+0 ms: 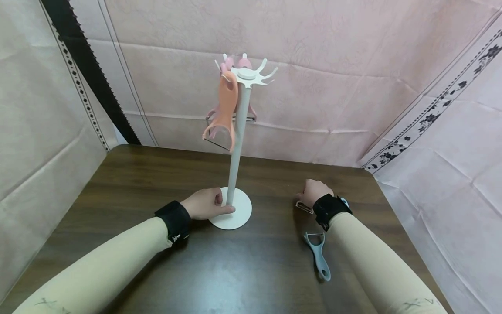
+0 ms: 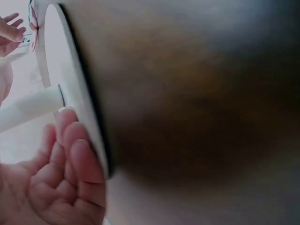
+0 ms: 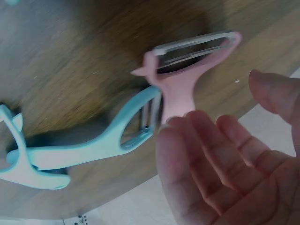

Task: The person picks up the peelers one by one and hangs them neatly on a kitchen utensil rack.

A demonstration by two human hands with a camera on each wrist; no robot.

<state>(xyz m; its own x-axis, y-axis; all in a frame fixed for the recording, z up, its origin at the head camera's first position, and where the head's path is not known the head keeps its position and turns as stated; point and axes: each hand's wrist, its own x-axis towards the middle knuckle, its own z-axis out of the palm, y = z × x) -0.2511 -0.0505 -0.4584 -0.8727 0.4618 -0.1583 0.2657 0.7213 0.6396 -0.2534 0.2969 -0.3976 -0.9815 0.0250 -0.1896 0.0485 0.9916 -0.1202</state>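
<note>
My left hand point(image 1: 204, 204) grips the round base point(image 1: 241, 213) of a white hook stand point(image 1: 239, 131), thumb across its top near the post. In the left wrist view, the curled fingers point(image 2: 86, 159) touch the base beside the post. My right hand point(image 1: 315, 192) hovers at a pink peeler point(image 3: 180, 96) lying on the table. Its fingers overlap the peeler's handle, the thumb stands apart, and contact is unclear. A light-blue peeler point(image 3: 89, 152) lies against the pink one, mostly hidden under my wrist in the head view. Nearer me lies another blue peeler point(image 1: 319, 257).
An orange peeler point(image 1: 226, 107) hangs from the stand's left hooks, with pink peelers point(image 1: 252, 112) behind it. Bare hooks point(image 1: 264, 78) point right. The brown wooden table point(image 1: 176, 274) ends at a pale cloth backdrop point(image 1: 313, 104).
</note>
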